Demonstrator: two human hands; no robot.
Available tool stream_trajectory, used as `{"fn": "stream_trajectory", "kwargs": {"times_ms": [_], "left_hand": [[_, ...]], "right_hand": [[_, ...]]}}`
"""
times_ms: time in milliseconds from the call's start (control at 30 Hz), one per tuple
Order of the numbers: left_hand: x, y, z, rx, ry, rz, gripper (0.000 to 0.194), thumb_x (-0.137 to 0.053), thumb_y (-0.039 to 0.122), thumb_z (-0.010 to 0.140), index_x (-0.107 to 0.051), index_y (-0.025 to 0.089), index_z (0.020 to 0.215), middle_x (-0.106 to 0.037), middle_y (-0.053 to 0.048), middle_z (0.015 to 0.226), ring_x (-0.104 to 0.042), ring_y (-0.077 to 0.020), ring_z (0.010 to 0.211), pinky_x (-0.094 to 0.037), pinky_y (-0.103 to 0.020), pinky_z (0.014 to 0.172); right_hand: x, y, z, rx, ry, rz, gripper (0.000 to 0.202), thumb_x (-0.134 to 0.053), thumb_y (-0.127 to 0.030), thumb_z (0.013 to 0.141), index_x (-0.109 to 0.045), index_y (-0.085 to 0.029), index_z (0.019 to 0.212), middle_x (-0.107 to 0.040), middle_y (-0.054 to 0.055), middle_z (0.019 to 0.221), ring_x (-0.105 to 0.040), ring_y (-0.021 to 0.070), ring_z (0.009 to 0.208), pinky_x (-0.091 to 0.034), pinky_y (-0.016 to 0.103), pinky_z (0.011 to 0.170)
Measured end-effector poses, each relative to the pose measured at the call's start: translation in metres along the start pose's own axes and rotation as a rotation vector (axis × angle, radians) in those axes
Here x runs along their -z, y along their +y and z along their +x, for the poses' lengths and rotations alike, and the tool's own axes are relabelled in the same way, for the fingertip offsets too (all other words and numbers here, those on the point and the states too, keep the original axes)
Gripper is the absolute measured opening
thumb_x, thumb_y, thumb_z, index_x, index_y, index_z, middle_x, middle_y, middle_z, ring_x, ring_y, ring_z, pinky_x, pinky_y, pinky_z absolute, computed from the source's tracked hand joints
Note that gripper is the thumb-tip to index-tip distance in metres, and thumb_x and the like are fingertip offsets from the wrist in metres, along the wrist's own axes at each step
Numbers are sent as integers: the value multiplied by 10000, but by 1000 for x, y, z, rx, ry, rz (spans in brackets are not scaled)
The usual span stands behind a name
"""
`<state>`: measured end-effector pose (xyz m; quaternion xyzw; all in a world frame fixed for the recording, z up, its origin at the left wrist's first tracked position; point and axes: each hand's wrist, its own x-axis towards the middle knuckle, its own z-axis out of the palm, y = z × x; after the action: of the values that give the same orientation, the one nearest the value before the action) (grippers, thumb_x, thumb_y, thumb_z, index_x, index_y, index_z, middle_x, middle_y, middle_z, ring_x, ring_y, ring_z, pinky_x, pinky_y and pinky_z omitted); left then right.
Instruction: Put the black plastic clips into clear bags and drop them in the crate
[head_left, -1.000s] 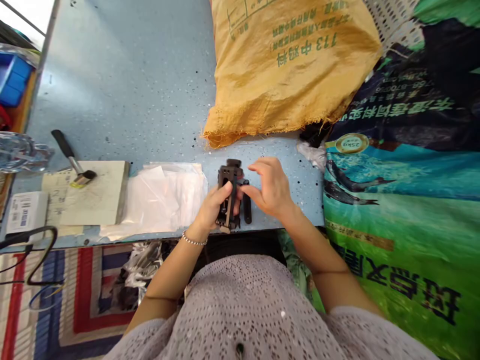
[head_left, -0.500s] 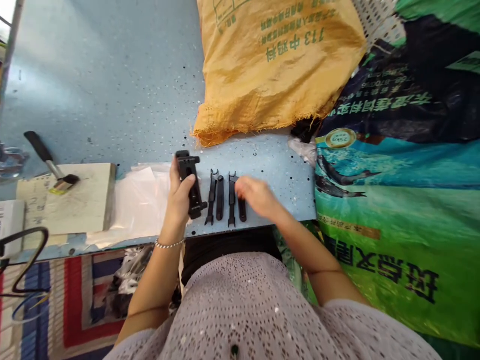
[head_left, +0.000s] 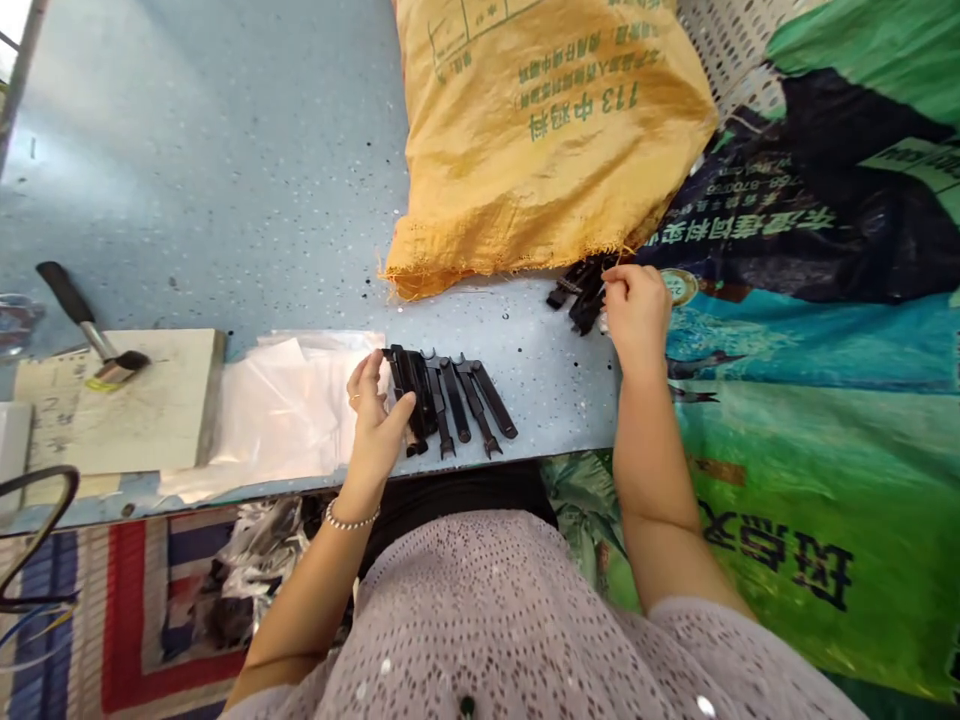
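My left hand rests at the left of a row of black plastic parts, fingers and thumb apart. Its thumb and fingertips lie against a black bracket-like piece on the table. Two pairs of slim black pieces lie to the right: a fork-ended bar beside a rounded bar, and another forked bar beside a rounded bar. Away to the right, my right hand is closed, fingertips pinched at a pile of black parts by the yellow sack's edge. What it pinches is hidden.
A yellow woven sack lies across the far side of the blue speckled table. Clear plastic bags lie at left, near a board with a black-handled brush on it. Green-and-blue feed sacks stand at right.
The bracket-like piece, held up in my left hand before, is now down beside the bars. My right hand has left the bars and moved right and away to the pile. The bars now lie more slanted.
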<state>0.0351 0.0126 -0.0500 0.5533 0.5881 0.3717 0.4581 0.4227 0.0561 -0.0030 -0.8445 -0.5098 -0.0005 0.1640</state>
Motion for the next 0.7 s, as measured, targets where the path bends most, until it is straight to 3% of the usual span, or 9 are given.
{"fn": "stream_trajectory", "kwargs": {"times_ms": [100,200,333,433,500,600,633,700], "left_hand": [[-6,16,-1,-29,-37,-2,708,-700,305,857,-446,346,1517,-337,-99,1571,-362,-330,1462,-382,-535,1192],[-13,24,-3,-90,-88,11,674,-683,297,874,-455,311,1508,-389,-116,1538,-383,-317,1440,-355,-535,1202],[-9,30,-10,-137,-32,30,629,-678,308,885,-481,291,1482,-439,-120,1508,-410,-307,1422,-359,-525,1197],[-8,41,-12,-94,-43,-173,565,-694,351,894,-526,301,1430,-520,-111,1440,-547,-265,1282,-463,-464,1110],[-12,53,-8,16,-185,-439,555,-699,427,896,-531,302,1410,-578,-111,1386,-621,-246,1190,-522,-441,1039],[-21,70,2,244,-369,-731,528,-680,549,890,-570,263,1321,-669,-110,1209,-695,-218,978,-591,-381,831],[-23,75,5,296,-387,-767,490,-686,549,884,-599,238,1253,-688,-94,1101,-694,-191,864,-586,-338,740],[-25,80,7,343,-398,-802,395,-715,510,858,-635,192,1078,-668,-48,895,-625,-128,661,-528,-261,580]], "right_hand": [[-3,-19,-12,19,-79,-32,387,-399,-291,1019,-608,-143,1309,-641,212,1245,-594,334,1192,-455,464,993],[-25,-42,-1,-27,-153,-133,504,-488,-426,1014,-519,-109,1405,-623,264,1299,-571,390,1226,-461,493,958],[-33,-65,4,-55,-168,-114,514,-553,-351,976,-500,-102,1423,-705,241,1154,-632,385,1133,-477,487,913],[-10,-81,-38,105,-120,90,467,-568,-334,944,-556,-171,1381,-737,173,1107,-676,347,1017,-507,462,864],[12,-94,-83,341,-128,262,470,-584,-334,932,-556,-204,1383,-738,139,1123,-683,312,968,-520,441,848],[33,-110,-140,735,-271,495,442,-639,-396,934,-551,-209,1324,-743,104,1074,-684,258,888,-533,391,794],[35,-114,-150,784,-326,586,421,-637,-441,949,-544,-213,1290,-743,81,1022,-678,231,837,-534,366,760],[30,-120,-151,702,-353,713,371,-574,-527,992,-534,-225,1204,-721,47,940,-648,193,766,-519,334,708]]}}
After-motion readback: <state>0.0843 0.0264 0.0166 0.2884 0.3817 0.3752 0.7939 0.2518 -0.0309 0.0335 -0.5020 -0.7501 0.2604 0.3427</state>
